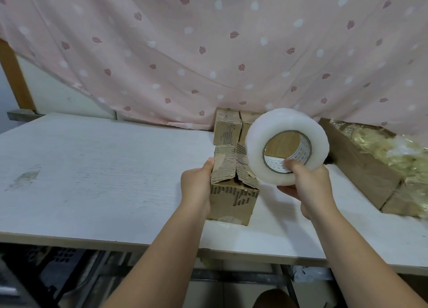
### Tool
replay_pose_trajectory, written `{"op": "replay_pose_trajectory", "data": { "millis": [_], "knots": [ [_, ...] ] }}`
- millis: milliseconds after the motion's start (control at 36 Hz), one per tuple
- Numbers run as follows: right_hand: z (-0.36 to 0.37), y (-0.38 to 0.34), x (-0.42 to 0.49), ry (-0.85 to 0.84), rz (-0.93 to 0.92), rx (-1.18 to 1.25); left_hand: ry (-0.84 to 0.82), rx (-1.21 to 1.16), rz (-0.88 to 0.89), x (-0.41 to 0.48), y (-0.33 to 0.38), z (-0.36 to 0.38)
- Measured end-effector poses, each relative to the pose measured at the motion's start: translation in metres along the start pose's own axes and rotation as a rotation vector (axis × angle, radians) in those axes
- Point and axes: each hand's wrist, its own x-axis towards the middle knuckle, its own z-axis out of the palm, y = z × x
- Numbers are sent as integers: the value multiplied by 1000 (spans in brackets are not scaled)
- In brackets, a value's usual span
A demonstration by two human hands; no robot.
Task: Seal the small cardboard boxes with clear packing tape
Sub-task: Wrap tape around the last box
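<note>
A small worn cardboard box (234, 196) stands on the white table (92, 169), its torn top flaps folded nearly together with a gap along the middle. My left hand (196, 185) grips the box's left side, thumb up along the left flap. My right hand (303, 185) holds a big roll of clear packing tape (287, 145) just right of the box and above the table, thumb hooked inside the cardboard core. I see no loose tape end.
Two small cardboard boxes (228, 127) stand at the back by the pink patterned curtain (208, 53). A long open carton (361, 166) of yellowish plastic bags lies at the right. The table's front edge runs just below the box; dark crates sit underneath.
</note>
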Motion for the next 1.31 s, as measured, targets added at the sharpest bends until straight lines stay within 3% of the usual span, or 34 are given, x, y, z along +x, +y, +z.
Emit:
{"op": "replay_pose_trajectory", "data": {
  "millis": [167,333,472,583,667,722,806,1056,1222,1306],
  "knots": [
    [1,-5,0,-19,-18,-16,-107,-19,-103,5,2,-3],
    [1,-9,1,-41,-19,-43,16,-11,-66,2,-1,-10],
    [4,-7,1,-39,-6,-39,83,221,493,-7,7,-4],
    [10,-3,1,-54,15,-33,-203,514,671,-12,29,0],
    [16,0,0,-57,40,-1,-398,979,775,-10,40,2],
    [19,2,0,-64,49,25,-476,1152,725,-4,43,1],
    [22,5,-2,-73,56,53,-507,1228,617,3,43,-1],
    [17,2,5,-113,18,31,-451,1439,631,6,40,4],
    [10,-3,14,-5,-200,-195,-446,1579,583,3,42,4],
    [-2,1,19,29,-203,-237,-438,1638,542,1,41,4]
  ]
}}
